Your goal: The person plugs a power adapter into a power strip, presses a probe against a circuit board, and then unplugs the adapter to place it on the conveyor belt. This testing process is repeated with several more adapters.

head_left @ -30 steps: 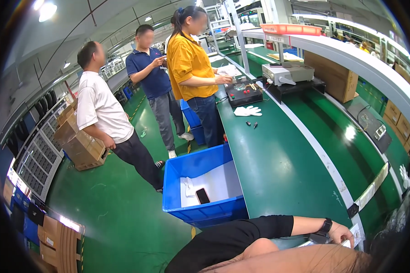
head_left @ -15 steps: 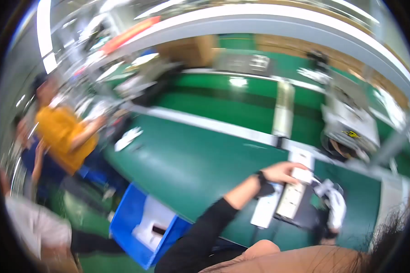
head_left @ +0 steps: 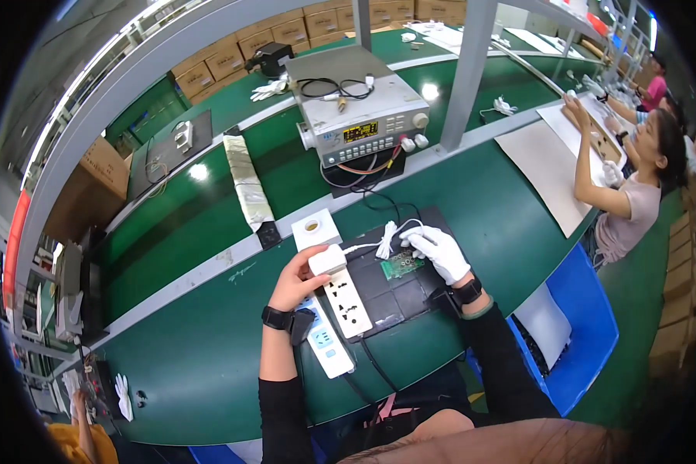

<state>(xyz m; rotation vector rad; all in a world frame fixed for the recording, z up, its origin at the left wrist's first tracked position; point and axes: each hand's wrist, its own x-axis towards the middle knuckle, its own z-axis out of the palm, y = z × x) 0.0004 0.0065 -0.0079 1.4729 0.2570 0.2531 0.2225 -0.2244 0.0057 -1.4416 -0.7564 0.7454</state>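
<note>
My bare left hand [head_left: 298,274] is closed around a white plug-in power adapter [head_left: 329,261] at the far end of a cream power strip [head_left: 348,305]. From the adapter a white cable [head_left: 387,241], tied in a bundle, runs across to my right hand [head_left: 441,254]. That hand wears a white glove and pinches the cable near its end; the fingertips partly hide it. Just below the gloved fingers, a green circuit board [head_left: 402,266] lies on a black mat [head_left: 394,301]. A second, white-and-blue power strip [head_left: 329,344] lies beside my left wrist.
Behind the mat stands a bench instrument [head_left: 363,108] with a lit display and leads. A white block [head_left: 315,229] sits past the cream strip. Blue bins [head_left: 588,332] flank the green bench [head_left: 201,340]. At right, a co-worker [head_left: 626,178] handles parts; a metal post [head_left: 469,77] rises nearby.
My view has swung to the right and sharpened, bringing the co-worker at right into sight. My left hand stays on the adapter; my right hand now shows clearly over the circuit board.
</note>
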